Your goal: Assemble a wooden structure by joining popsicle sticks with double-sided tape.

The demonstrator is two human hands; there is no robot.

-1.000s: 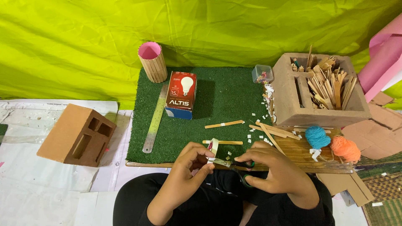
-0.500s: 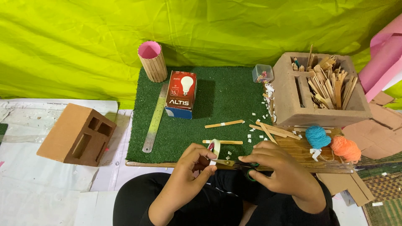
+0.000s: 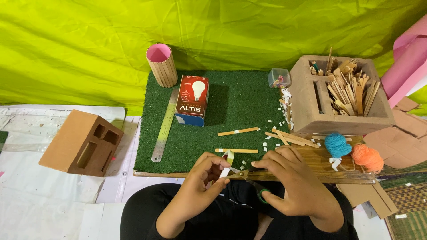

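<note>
Scissors (image 3: 242, 174) sit closed in my right hand (image 3: 296, 184) (green handles); my left hand (image 3: 205, 175) pinches a pale strip (image 3: 227, 161). I'd keep the strip taut, I judge, and cut squarely.

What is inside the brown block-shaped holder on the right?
The brown block-shaped holder is packed with flat wooden sticks standing upright and jumbled. Its bottom is covered by them.
</note>
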